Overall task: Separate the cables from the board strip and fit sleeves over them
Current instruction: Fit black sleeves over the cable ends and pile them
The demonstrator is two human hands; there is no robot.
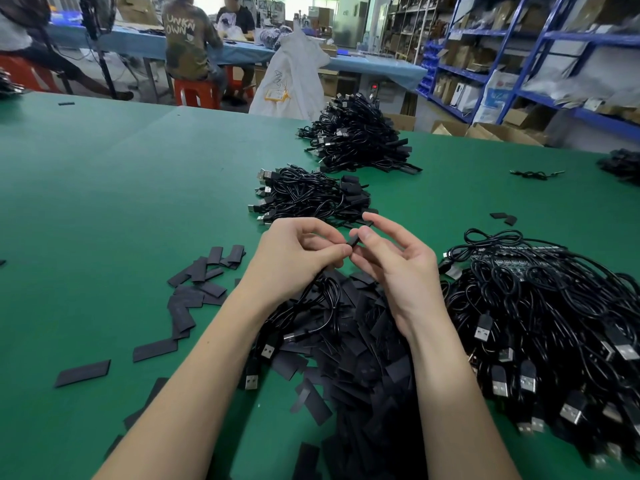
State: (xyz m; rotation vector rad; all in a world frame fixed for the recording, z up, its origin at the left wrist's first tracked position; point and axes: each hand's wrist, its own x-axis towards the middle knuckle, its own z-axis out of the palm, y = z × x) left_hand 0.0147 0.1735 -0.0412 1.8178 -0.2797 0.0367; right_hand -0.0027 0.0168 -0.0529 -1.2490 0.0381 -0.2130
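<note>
My left hand (298,251) and my right hand (391,258) meet above the green table (121,188). Between their fingertips they pinch a small black sleeve (353,241). A black USB cable (311,317) hangs down from my left hand and trails onto the heap of flat black sleeves (360,362) under my wrists. At the right lies a big pile of cables still joined to a board strip (540,306), with the dark strip (519,261) showing on top.
Loose flat sleeves (201,282) are scattered at the left. Two piles of sleeved cables lie farther back, one near (308,195) and one far (356,136). People sit at a blue bench behind; a white sack (294,77) and blue shelves (540,53) stand beyond the table.
</note>
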